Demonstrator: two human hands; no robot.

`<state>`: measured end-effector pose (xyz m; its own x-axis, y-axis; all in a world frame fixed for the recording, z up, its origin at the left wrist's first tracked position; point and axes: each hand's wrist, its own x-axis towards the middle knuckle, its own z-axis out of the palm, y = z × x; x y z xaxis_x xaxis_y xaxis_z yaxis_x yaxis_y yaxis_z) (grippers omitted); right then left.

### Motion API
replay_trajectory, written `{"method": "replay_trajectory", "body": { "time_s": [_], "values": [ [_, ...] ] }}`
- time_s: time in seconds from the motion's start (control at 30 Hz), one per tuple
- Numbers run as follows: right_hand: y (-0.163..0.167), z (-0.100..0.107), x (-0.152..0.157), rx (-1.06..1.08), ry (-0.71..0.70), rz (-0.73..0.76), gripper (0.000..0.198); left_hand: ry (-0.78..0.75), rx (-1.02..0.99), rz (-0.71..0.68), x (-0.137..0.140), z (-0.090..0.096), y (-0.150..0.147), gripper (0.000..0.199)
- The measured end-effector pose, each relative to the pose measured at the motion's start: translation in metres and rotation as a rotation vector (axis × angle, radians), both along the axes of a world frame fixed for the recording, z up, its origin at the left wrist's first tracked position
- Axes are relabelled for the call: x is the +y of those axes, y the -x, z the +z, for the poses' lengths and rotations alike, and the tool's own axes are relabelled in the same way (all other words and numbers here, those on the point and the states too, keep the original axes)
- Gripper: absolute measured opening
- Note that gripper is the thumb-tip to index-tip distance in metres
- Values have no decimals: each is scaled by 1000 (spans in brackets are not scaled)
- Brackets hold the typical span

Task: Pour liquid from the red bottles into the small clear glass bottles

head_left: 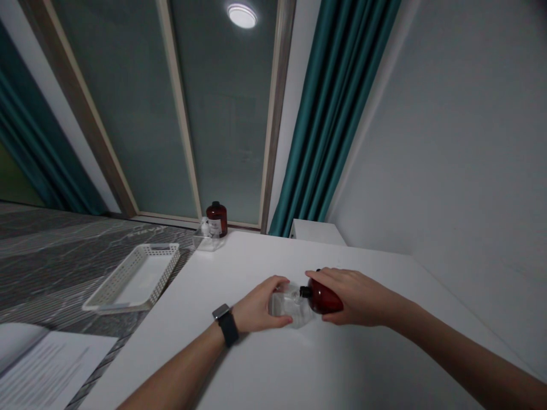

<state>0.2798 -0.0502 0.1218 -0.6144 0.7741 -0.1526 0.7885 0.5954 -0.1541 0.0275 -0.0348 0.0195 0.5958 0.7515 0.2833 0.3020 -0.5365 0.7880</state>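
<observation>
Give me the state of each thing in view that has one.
Red bottle: tilted sideways in the right hand, neck towards the container
Clear container: held by the left hand
Far bottle: upright
White bottle: upright
Basket: upright
Book: open
Round light: lit
Curtains: hanging in folds
Watch: worn

Left hand (256, 310) and right hand (363, 299) bare. Both forearms (444, 337) uncovered as far as I can see from here. Left wrist wears a watch (226, 323): dark, broad, smooth strap (229, 331); squarish case (221, 311), rounded corners, grey metallic rim. Dial markings too small to read.
</observation>
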Motion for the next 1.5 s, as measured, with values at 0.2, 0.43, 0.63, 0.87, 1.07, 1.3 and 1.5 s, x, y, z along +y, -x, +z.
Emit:
{"method": "replay_trajectory", "body": {
  "time_s": [0.2, 0.43, 0.63, 0.87, 1.07, 1.3, 1.5],
  "values": [
    [-2, -2, 2, -5, -12, 3, 79, 14, 5, 7, -1, 2, -1, 62],
    [-1, -1, 1, 8, -14, 8, 79, 14, -2, 12, -1, 1, -1, 62],
    [-1, -1, 2, -5, -11, 12, 79, 15, -3, 12, -1, 1, -1, 62],
    [-1, -1, 1, -15, -9, 9, 80, 13, -30, -1, 0, -3, 0, 67],
    [-2, -1, 1, -11, -10, 3, 80, -11, -24, -4, 1, -4, 1, 70],
    [-2, 0, 2, -15, -3, 3, 81, -36, -16, -4, 3, -9, 2, 73],
    [-3, 0, 2, -21, 1, 0, 81, -46, -5, -4, 3, -5, 2, 74]
  ]
}}
